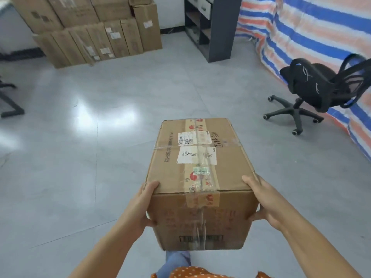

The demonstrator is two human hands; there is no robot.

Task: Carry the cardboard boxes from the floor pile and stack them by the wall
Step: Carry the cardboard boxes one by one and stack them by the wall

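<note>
A taped brown cardboard box (200, 177) with white labels on its top is held in the air in front of me, above the grey tiled floor. My left hand (143, 205) presses on its left near corner, fingers under the side. My right hand (261, 203) grips the right near corner the same way. A stack of cardboard boxes (96, 31) stands against the far wall at the upper left, with several narrow boxes in the bottom row and larger ones on top.
A black office chair (313, 89) on wheels stands at the right. Behind it hangs a striped blue, orange and white tarp (301, 27). A dark shelf cabinet (212, 27) stands at the far wall. A black desk leg (10, 105) shows at the left edge.
</note>
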